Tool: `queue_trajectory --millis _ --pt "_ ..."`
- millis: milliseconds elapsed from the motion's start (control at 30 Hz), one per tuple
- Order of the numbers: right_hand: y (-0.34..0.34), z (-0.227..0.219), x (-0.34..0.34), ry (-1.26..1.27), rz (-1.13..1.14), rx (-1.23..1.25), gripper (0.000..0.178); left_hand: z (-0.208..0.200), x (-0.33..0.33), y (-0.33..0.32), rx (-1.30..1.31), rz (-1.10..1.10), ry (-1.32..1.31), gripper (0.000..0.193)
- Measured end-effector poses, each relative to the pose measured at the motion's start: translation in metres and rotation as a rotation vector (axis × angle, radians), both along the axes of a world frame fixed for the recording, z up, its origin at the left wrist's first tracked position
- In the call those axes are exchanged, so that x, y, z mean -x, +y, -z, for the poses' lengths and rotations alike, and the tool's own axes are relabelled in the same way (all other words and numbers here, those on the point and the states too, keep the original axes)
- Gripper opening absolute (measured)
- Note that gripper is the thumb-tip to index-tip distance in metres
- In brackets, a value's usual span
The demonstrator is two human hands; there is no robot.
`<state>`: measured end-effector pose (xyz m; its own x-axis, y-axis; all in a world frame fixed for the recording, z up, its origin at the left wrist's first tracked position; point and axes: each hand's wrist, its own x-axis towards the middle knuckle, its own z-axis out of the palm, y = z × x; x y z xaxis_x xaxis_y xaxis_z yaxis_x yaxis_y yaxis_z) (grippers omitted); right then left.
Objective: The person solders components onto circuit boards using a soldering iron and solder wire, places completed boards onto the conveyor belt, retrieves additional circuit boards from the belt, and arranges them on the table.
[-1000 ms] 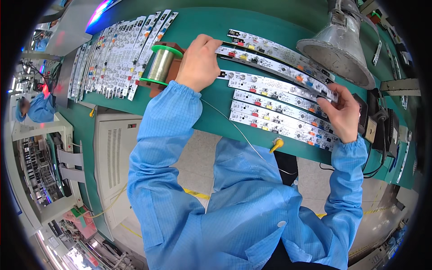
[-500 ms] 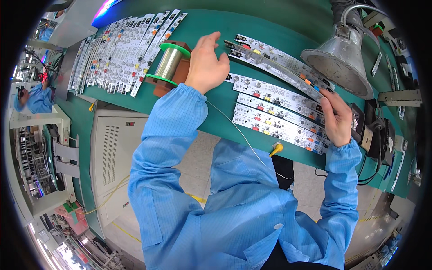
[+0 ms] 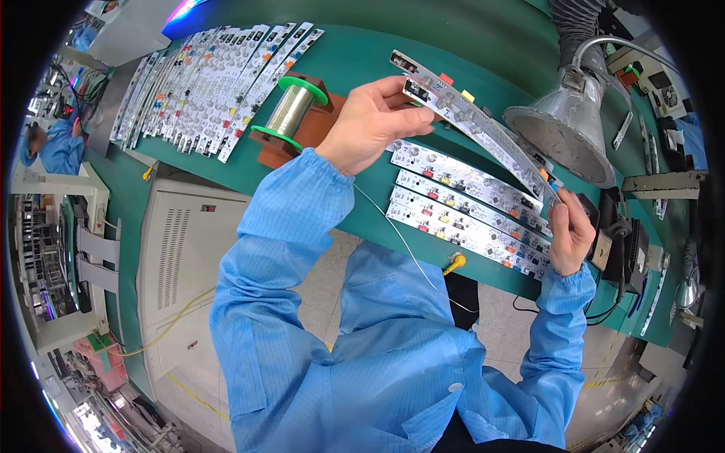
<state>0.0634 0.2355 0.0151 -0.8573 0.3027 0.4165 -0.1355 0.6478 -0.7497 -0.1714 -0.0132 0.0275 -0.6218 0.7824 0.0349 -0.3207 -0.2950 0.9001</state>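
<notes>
Two long white circuit board strips (image 3: pixel 483 128) with red, yellow and orange parts are held up at a slant, one overlapping the other. My left hand (image 3: pixel 370 124) is closed on their left end, thumb in front and fingers behind. At the lower right end, my right hand (image 3: pixel 572 234) pinches them between thumb and fingers. Below them, several more circuit board strips (image 3: pixel 468 215) lie side by side on the green bench mat (image 3: pixel 362 53). Just left of my left hand stands a spool of solder wire (image 3: pixel 290 113) with green flanges on a brown holder (image 3: pixel 276 155).
Many board strips (image 3: pixel 219 83) lie in a fanned row at the far left. A metal funnel-shaped hood (image 3: pixel 563 132) hangs close to the boards' right end. Black devices with cables (image 3: pixel 634 245) stand at the right. A thin white cord (image 3: pixel 396 234) runs down from my left wrist.
My left hand has come right and taken hold of the boards' left end. Both strips are now raised off the mat and tilted. My right hand has shifted slightly down.
</notes>
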Motion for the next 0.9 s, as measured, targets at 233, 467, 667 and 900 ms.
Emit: queue_trajectory --millis 233,467,667,900 --pt "0.002 0.0 -0.014 0.054 0.018 0.035 0.027 -0.017 -0.022 0.006 -0.036 -0.125 0.17 0.029" --pt "-0.005 -0.008 -0.021 0.074 0.079 0.061 0.023 -0.025 -0.032 0.006 -0.063 -0.204 0.234 0.024" --pt "-0.011 -0.01 -0.026 0.076 0.105 0.069 0.023 -0.028 -0.037 0.007 -0.075 -0.24 0.252 0.025" --pt "-0.014 -0.014 -0.026 0.077 0.072 -0.057 0.024 -0.028 -0.04 0.008 -0.086 -0.256 0.278 0.026"
